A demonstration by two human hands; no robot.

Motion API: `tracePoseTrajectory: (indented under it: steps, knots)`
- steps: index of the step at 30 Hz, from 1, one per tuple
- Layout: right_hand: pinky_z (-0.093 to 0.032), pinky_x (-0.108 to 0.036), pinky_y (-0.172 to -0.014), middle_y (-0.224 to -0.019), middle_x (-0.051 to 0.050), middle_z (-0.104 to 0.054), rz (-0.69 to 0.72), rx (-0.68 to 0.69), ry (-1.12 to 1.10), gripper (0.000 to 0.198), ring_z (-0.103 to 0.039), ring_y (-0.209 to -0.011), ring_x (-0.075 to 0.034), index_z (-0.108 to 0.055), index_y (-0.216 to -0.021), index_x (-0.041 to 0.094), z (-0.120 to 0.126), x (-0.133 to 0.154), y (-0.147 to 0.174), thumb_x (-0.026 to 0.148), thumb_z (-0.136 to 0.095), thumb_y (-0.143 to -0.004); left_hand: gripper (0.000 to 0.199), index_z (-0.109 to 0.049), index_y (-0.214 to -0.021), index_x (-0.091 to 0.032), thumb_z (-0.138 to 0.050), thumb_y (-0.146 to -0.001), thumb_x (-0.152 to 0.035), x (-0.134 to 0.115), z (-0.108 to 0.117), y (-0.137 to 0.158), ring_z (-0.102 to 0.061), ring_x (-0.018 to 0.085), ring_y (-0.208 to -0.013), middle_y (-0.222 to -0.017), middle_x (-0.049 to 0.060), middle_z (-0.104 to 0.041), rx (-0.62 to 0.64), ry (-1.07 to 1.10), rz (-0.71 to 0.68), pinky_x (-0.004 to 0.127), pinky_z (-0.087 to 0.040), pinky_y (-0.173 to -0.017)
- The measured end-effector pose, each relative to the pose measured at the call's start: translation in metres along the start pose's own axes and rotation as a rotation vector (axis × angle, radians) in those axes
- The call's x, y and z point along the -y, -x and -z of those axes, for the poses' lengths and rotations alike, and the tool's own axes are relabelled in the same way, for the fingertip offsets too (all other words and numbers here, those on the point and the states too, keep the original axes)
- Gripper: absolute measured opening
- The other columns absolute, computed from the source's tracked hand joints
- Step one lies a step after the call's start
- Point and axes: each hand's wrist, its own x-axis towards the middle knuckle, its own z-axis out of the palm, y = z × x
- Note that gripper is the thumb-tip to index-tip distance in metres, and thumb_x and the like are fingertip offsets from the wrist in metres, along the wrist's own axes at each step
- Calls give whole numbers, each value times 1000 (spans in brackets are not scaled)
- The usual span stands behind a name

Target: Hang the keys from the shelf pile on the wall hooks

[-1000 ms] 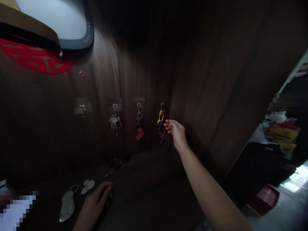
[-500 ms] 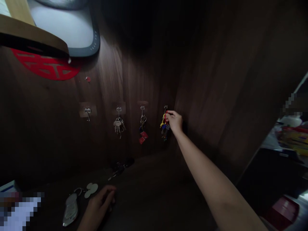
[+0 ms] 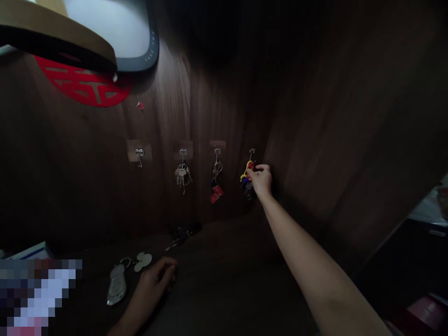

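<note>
My right hand (image 3: 261, 179) reaches to the rightmost wall hook (image 3: 252, 151). Its thumb and fingers close on the red cord of a bunch of keys (image 3: 248, 185) with red and yellow cords, which hangs at that hook. Low on the left, my left hand (image 3: 154, 282) rests on the dark wooden shelf (image 3: 217, 289), fingers loosely curled and nothing seen in them. Beside it lies a silvery key fob (image 3: 116, 284) with a ring and a pale three-lobed tag (image 3: 143, 262). A dark set of keys (image 3: 182, 235) lies farther back.
One bunch of keys (image 3: 182, 175) and another with red tags (image 3: 216, 191) hang from the middle hooks. The left hook (image 3: 140, 156) carries nothing. A red paper cutout (image 3: 87, 91) and a framed panel (image 3: 136, 64) are above. A wooden side wall (image 3: 332, 140) rises at the right.
The view has shifted, so the wall and shelf sit farther right and slightly higher. The red cord now lies closer to the hook, with my right hand still at it. My left hand stays on the shelf.
</note>
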Motion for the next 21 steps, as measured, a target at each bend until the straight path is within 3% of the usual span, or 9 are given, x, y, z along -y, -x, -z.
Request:
tracePoseTrajectory:
  steps: [8, 21]
  knots:
    - [-45, -24, -45, -61, 3, -58, -61, 36, -21, 37, -56, -52, -15, -53, -84, 18, 9, -15, 34, 46, -64, -61, 29, -59, -88, -22, -42, -83, -45, -5, 2, 4, -58, 13, -52, -63, -4, -60, 3, -32, 4, 22, -45, -54]
    - [-46, -25, -50, -67, 1, -57, -129, 219, -62, 28, -56, -59, -15, -55, -84, 18, 7, -33, 111, 40, -57, -67, 28, -61, -87, -22, -42, -83, -40, -6, 7, 9, -61, 14, -57, -64, -3, -62, 35, -74, -22, 23, -46, -59]
